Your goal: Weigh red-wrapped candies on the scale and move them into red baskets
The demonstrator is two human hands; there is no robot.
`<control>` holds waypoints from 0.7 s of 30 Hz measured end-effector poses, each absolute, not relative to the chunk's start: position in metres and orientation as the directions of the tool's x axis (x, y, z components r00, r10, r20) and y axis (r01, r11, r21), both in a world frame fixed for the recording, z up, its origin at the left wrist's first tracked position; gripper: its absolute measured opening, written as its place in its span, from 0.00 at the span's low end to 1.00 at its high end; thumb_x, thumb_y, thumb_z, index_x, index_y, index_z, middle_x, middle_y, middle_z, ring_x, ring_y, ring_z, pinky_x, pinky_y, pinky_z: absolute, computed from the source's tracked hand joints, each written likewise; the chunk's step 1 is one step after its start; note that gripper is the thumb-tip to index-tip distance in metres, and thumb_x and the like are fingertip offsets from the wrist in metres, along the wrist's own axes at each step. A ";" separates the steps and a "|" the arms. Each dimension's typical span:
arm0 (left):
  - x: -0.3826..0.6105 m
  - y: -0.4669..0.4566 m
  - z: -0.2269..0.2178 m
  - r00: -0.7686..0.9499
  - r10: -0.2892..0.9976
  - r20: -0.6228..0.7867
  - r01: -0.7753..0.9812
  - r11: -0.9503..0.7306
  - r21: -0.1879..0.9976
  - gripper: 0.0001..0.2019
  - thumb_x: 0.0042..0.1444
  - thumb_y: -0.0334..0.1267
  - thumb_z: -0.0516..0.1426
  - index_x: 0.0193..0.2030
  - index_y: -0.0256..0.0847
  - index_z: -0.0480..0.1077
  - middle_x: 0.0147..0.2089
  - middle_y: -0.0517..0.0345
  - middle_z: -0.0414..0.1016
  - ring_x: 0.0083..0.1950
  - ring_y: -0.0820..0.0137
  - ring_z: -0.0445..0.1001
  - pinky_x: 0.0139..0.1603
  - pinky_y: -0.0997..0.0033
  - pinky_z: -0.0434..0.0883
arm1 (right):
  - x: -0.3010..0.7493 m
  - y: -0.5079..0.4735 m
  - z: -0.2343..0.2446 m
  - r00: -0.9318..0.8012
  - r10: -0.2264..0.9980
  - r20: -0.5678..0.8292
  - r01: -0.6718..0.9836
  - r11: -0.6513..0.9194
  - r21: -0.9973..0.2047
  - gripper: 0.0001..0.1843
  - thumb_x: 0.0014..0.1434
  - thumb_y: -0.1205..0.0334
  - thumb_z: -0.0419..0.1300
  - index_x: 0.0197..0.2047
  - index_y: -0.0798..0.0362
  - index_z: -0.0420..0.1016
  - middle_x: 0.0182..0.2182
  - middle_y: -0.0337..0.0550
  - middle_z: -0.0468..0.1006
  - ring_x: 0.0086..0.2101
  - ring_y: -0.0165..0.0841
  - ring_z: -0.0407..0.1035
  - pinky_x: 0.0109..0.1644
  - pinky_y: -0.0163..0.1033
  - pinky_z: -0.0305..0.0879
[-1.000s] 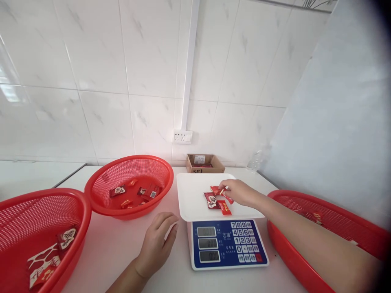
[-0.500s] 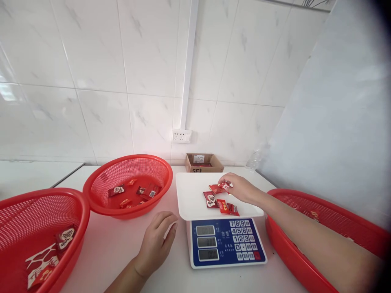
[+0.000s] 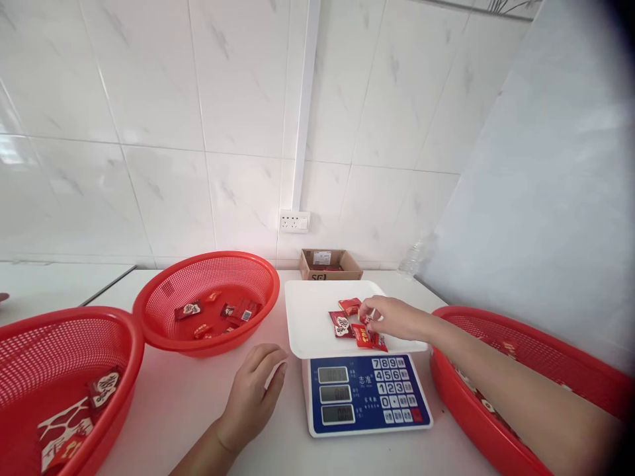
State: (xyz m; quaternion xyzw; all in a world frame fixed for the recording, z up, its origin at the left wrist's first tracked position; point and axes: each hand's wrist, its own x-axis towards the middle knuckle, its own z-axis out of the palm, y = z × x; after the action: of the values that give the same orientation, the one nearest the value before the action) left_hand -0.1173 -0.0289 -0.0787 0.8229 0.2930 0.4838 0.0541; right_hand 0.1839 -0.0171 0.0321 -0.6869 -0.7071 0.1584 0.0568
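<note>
Over the white pan (image 3: pixel 307 314) of a digital scale (image 3: pixel 367 396), my right hand (image 3: pixel 394 317) is closed, its fingertips pinching a small red-and-white packet (image 3: pixel 366 317). Beneath and around those fingers, several small red snack packets lie on the pan. One is dark red with a white label (image 3: pixel 341 324), and a brighter red one (image 3: pixel 362 336) lies at the front. My left hand (image 3: pixel 255 387) rests on the table left of the scale, holding nothing, its thumb apart from the loosely curved fingers.
A red mesh basket (image 3: pixel 208 347) with several packets stands behind my left hand. Another red basket (image 3: pixel 126 390) is at the left edge, a third (image 3: pixel 476 416) under my right forearm. Behind the scale sit a small cardboard box (image 3: pixel 331 266) and a clear plastic item (image 3: pixel 411 259).
My right hand has shifted slightly towards me, down to the front packets. A red packet now lies free at the back of the group. My left hand has stayed put.
</note>
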 end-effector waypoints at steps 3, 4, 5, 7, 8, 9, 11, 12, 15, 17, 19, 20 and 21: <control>-0.117 -0.029 -0.080 0.364 0.542 0.758 0.429 -0.819 0.380 0.08 0.60 0.30 0.51 0.44 0.41 0.67 0.40 0.53 0.72 0.42 0.69 0.72 0.42 0.71 0.71 | 0.181 -0.024 0.032 -0.068 0.970 -0.233 0.964 0.003 -0.268 0.13 0.43 0.68 0.60 0.36 0.49 0.71 0.40 0.42 0.73 0.37 0.38 0.70 0.35 0.37 0.62; -0.117 -0.029 -0.080 0.365 0.543 0.756 0.429 -0.819 0.381 0.08 0.60 0.30 0.51 0.44 0.41 0.67 0.40 0.53 0.72 0.42 0.69 0.72 0.42 0.72 0.71 | 0.181 -0.025 0.030 -0.062 0.972 -0.226 0.965 0.000 -0.262 0.13 0.43 0.69 0.59 0.35 0.49 0.71 0.39 0.42 0.73 0.36 0.38 0.69 0.35 0.36 0.62; -0.117 -0.029 -0.080 0.366 0.544 0.755 0.429 -0.819 0.382 0.08 0.60 0.30 0.51 0.44 0.41 0.67 0.41 0.53 0.72 0.42 0.69 0.72 0.42 0.72 0.71 | 0.181 -0.025 0.029 -0.052 0.977 -0.208 0.965 -0.005 -0.262 0.12 0.43 0.71 0.58 0.34 0.49 0.71 0.39 0.42 0.72 0.36 0.37 0.69 0.35 0.36 0.62; -0.117 -0.029 -0.081 0.368 0.545 0.753 0.429 -0.818 0.383 0.08 0.60 0.30 0.51 0.44 0.41 0.67 0.41 0.53 0.72 0.42 0.69 0.72 0.42 0.72 0.71 | 0.183 -0.024 0.025 -0.032 0.986 -0.161 0.961 -0.014 -0.276 0.12 0.44 0.72 0.56 0.34 0.50 0.70 0.40 0.42 0.71 0.38 0.36 0.69 0.37 0.36 0.62; -0.117 -0.029 -0.081 0.368 0.546 0.753 0.430 -0.818 0.383 0.08 0.60 0.30 0.51 0.44 0.41 0.67 0.41 0.53 0.72 0.42 0.69 0.72 0.42 0.72 0.71 | 0.184 -0.023 0.023 -0.027 0.990 -0.140 0.959 -0.015 -0.284 0.12 0.45 0.72 0.56 0.34 0.50 0.70 0.40 0.42 0.71 0.38 0.37 0.69 0.38 0.37 0.62; -0.117 -0.029 -0.081 0.368 0.546 0.753 0.431 -0.818 0.382 0.08 0.60 0.30 0.51 0.44 0.41 0.67 0.41 0.53 0.72 0.42 0.69 0.72 0.42 0.72 0.71 | 0.185 -0.021 0.022 -0.025 0.992 -0.122 0.956 -0.011 -0.293 0.12 0.45 0.71 0.57 0.35 0.50 0.71 0.40 0.43 0.71 0.39 0.37 0.69 0.39 0.37 0.62; -0.117 -0.028 -0.081 0.369 0.546 0.752 0.431 -0.817 0.382 0.08 0.60 0.30 0.51 0.44 0.41 0.67 0.41 0.53 0.72 0.42 0.69 0.72 0.42 0.71 0.71 | 0.187 -0.018 0.019 -0.035 0.996 -0.086 0.949 0.006 -0.314 0.14 0.46 0.70 0.57 0.38 0.49 0.72 0.42 0.43 0.71 0.41 0.37 0.68 0.42 0.38 0.63; -0.117 -0.028 -0.081 0.369 0.545 0.753 0.430 -0.818 0.382 0.08 0.60 0.30 0.51 0.44 0.41 0.67 0.41 0.53 0.73 0.42 0.69 0.72 0.42 0.71 0.71 | 0.188 -0.017 0.018 -0.039 0.997 -0.073 0.946 0.013 -0.324 0.15 0.46 0.70 0.57 0.40 0.49 0.72 0.43 0.43 0.71 0.41 0.37 0.68 0.43 0.38 0.63; -0.117 -0.027 -0.081 0.372 0.549 0.749 0.430 -0.817 0.386 0.08 0.60 0.30 0.51 0.45 0.41 0.67 0.41 0.53 0.72 0.43 0.69 0.72 0.42 0.71 0.71 | 0.190 -0.014 0.013 -0.037 0.997 -0.064 0.942 0.014 -0.334 0.20 0.46 0.72 0.56 0.43 0.47 0.73 0.44 0.43 0.71 0.42 0.37 0.69 0.45 0.40 0.63; -0.117 -0.027 -0.081 0.371 0.551 0.747 0.432 -0.815 0.387 0.08 0.60 0.30 0.51 0.45 0.41 0.67 0.41 0.53 0.72 0.43 0.69 0.72 0.42 0.71 0.71 | 0.190 -0.012 0.010 -0.037 0.998 -0.058 0.945 0.016 -0.327 0.20 0.47 0.73 0.55 0.43 0.47 0.73 0.44 0.44 0.71 0.42 0.38 0.69 0.45 0.40 0.63; -0.117 -0.028 -0.081 0.367 0.551 0.750 0.434 -0.814 0.386 0.08 0.60 0.30 0.51 0.44 0.41 0.67 0.41 0.53 0.73 0.43 0.69 0.72 0.42 0.71 0.71 | 0.188 -0.010 0.009 -0.039 0.999 -0.031 0.947 0.027 -0.319 0.19 0.49 0.71 0.55 0.44 0.50 0.73 0.46 0.46 0.71 0.42 0.39 0.69 0.46 0.41 0.64; -0.117 -0.028 -0.081 0.363 0.550 0.752 0.435 -0.814 0.385 0.08 0.60 0.30 0.51 0.44 0.41 0.67 0.41 0.53 0.73 0.42 0.69 0.72 0.42 0.71 0.72 | 0.187 -0.009 0.010 -0.041 0.999 -0.013 0.947 0.035 -0.320 0.18 0.50 0.68 0.55 0.45 0.51 0.73 0.47 0.48 0.70 0.44 0.39 0.68 0.48 0.42 0.63; -0.117 -0.028 -0.081 0.361 0.549 0.754 0.436 -0.814 0.384 0.08 0.60 0.31 0.51 0.44 0.42 0.68 0.40 0.53 0.73 0.42 0.69 0.73 0.41 0.71 0.72 | 0.185 -0.008 0.011 -0.046 0.999 0.007 0.944 0.045 -0.327 0.18 0.51 0.65 0.56 0.47 0.52 0.73 0.48 0.49 0.70 0.45 0.40 0.68 0.50 0.42 0.63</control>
State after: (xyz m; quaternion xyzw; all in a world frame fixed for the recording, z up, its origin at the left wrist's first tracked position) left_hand -0.1173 -0.0279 -0.0812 0.8228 0.2991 0.4797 0.0588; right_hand 0.1854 -0.0077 0.0106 -0.6808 -0.7135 0.1174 0.1168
